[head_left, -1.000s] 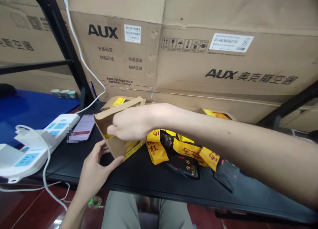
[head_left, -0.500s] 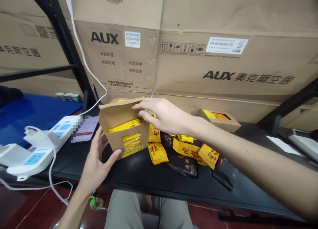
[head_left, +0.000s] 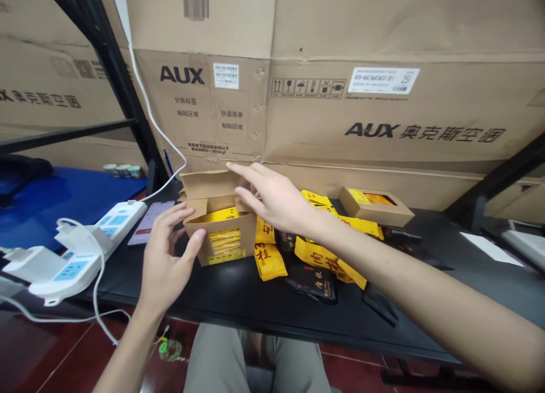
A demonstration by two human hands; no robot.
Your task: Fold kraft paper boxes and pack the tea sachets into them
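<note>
I had the open kraft box [head_left: 243, 234] near the black table's [head_left: 238, 310] back edge, yellow sachets [head_left: 219, 216] inside. My left hand [head_left: 168, 251] and right hand [head_left: 272, 199] stood open either side, gripping nothing. A yellow packet [head_left: 269, 262] beside it read 肉桂; the carton [head_left: 383, 115] behind read AUX.

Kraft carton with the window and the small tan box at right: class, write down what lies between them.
The head view shows yellow sachets and black packets between the kraft carton and small tan box, partly under the right hand.
</note>
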